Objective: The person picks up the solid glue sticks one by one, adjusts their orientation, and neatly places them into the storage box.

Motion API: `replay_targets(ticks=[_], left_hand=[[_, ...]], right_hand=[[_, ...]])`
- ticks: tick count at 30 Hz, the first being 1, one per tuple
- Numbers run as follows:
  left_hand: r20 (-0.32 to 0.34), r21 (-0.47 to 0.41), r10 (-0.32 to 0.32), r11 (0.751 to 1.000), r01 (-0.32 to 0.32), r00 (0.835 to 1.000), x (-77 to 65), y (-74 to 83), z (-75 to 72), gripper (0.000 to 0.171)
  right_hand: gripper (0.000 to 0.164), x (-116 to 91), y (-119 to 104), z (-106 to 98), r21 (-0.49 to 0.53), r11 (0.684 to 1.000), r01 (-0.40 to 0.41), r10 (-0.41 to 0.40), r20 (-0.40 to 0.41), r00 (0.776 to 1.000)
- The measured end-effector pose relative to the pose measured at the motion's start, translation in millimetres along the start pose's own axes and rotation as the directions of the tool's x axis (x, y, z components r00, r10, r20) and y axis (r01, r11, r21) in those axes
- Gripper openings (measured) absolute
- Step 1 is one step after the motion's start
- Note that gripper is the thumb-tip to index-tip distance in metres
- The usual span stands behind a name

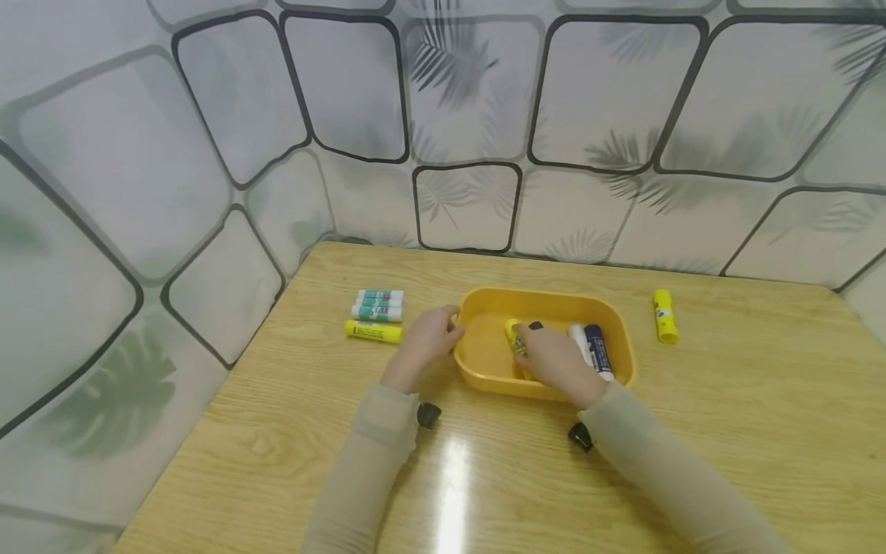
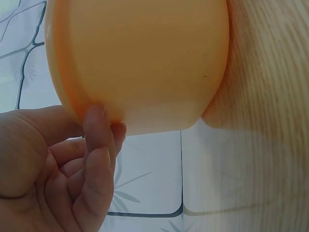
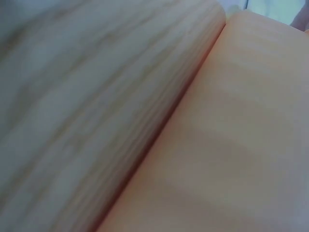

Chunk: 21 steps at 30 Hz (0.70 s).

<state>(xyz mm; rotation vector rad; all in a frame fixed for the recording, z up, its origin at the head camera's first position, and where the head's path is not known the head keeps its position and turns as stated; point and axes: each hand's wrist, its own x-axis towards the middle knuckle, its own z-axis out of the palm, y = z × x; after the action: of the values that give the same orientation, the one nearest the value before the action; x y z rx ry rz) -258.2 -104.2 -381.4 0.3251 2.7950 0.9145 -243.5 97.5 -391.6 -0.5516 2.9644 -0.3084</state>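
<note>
My left hand pinches the left rim of a yellow-orange plastic tray. Close up in the left wrist view, the fingers of that hand bend against the tray wall. My right hand reaches inside the tray and pinches a yellow glue stick. A dark cap end shows just behind that hand. In the tray's right part lie a white stick and a dark blue glue stick. The right wrist view catches only the tray's outer wall, not the fingers.
Left of the tray, several green-and-white glue sticks lie side by side, with a yellow glue stick in front. Another yellow glue stick lies to the right. The wooden table meets a patterned curtain behind.
</note>
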Motion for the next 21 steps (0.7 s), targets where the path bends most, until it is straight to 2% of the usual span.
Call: replay_targets(ticks=[7, 11, 21], left_hand=[[0.000, -0.016, -0.006, 1.000, 0.006, 1.000, 1.8, -0.7, -0.5, 0.046], [0.006, -0.015, -0.006, 1.000, 0.006, 1.000, 1.7, -0.5, 0.0, 0.047], [0.007, -0.031, -0.010, 0.999, 0.010, 1.000, 1.0, -1.1, 1.7, 0.047]], right_hand=[[0.047, 1, -1, -1, -0.048, 0.999, -0.017, 0.018, 0.036, 0.999], [0.046, -1, 0, -2, -0.089, 0.995, -0.034, 0.036, 0.024, 0.999], [0.034, -6, 10, -1, -0.114, 0.991, -0.065, 0.063, -0.023, 0.998]])
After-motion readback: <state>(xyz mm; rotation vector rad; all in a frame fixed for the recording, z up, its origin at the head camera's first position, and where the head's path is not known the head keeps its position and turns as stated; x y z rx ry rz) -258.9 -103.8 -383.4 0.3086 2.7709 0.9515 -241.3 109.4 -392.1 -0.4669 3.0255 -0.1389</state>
